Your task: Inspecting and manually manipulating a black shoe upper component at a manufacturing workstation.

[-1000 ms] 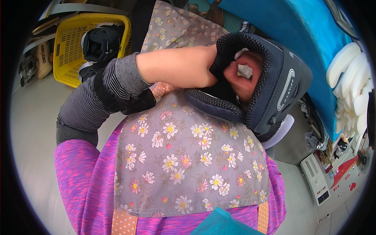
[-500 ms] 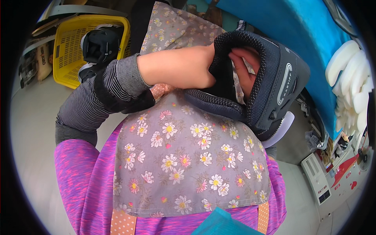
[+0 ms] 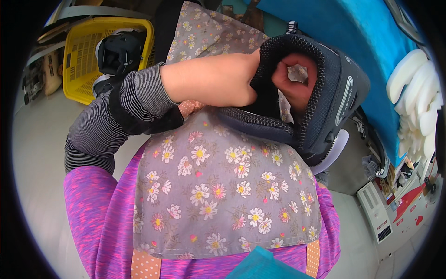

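Observation:
Over my lap is a dark navy boot upper (image 3: 334,100) with a padded collar, pale zigzag stitching and a white strip on its lower edge. My left hand (image 3: 248,81) grips the left edge of the collar; its fingers go out of sight behind that edge. Through the opening I see my right hand (image 3: 302,95) inside the boot, its fingers and thumb curled into a ring. Floral cloth shows through the ring. Whether the fingertips pinch anything is hidden. The boot covers most of my right forearm. Under it lies a grey floral apron (image 3: 211,190).
At the upper left, a yellow plastic basket (image 3: 76,88) holds black boot-like pieces (image 3: 120,53) with white edges. A blue cover (image 3: 371,60) spans the upper right. Beside it hang or lie several white curved parts (image 3: 418,93). A white panelled unit (image 3: 378,216) stands low on the right.
The fingers of my right hand, stretched apart inside the boot before, have curled into a ring. The boot has shifted slightly to the right. My left hand stays at the collar.

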`<state>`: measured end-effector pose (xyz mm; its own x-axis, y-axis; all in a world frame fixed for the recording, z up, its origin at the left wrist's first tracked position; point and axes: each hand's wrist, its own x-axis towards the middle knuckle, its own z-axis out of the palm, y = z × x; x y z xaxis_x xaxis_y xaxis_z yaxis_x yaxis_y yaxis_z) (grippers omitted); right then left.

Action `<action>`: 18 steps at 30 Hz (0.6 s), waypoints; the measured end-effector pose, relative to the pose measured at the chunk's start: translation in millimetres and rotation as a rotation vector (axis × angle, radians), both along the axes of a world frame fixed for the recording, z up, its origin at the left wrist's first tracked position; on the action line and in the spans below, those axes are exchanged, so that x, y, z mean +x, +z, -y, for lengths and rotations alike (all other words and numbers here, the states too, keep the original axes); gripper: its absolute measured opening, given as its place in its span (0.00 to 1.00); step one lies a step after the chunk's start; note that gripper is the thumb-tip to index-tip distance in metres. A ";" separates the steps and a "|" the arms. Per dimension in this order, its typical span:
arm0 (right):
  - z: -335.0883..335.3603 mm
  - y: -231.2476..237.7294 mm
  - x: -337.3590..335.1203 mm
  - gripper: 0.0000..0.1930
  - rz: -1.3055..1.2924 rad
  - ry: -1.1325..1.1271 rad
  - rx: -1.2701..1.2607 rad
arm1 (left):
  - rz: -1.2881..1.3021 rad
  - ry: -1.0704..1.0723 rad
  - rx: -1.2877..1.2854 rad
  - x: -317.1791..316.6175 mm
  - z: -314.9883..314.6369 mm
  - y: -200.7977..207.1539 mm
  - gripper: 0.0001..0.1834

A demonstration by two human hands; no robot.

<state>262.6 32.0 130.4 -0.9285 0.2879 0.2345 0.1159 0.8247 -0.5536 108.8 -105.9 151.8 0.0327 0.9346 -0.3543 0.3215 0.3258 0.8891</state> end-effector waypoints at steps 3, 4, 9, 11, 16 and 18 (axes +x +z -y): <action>7.9 -13.4 7.5 0.15 -0.131 -0.242 0.028 | 0.017 0.008 0.011 -1.6 -0.2 0.7 0.22; 8.5 -16.6 9.9 0.19 -0.176 -0.297 -0.084 | 0.031 0.013 0.006 -2.1 -0.6 1.5 0.22; -22.8 -23.0 1.3 0.34 -0.526 -0.380 -1.194 | 0.156 0.132 0.038 1.9 -3.4 -1.6 0.27; -23.5 -24.8 -9.0 0.51 -0.618 -0.311 -0.922 | 0.213 0.227 -0.020 11.2 -16.6 2.3 0.26; -29.2 -24.4 -20.6 0.52 -0.661 -0.187 -0.548 | -0.236 -0.062 0.104 12.4 -23.6 9.4 0.17; -31.8 -15.4 -23.1 0.50 -0.471 -0.023 -0.947 | -0.311 -0.161 0.254 16.7 -24.8 4.4 0.18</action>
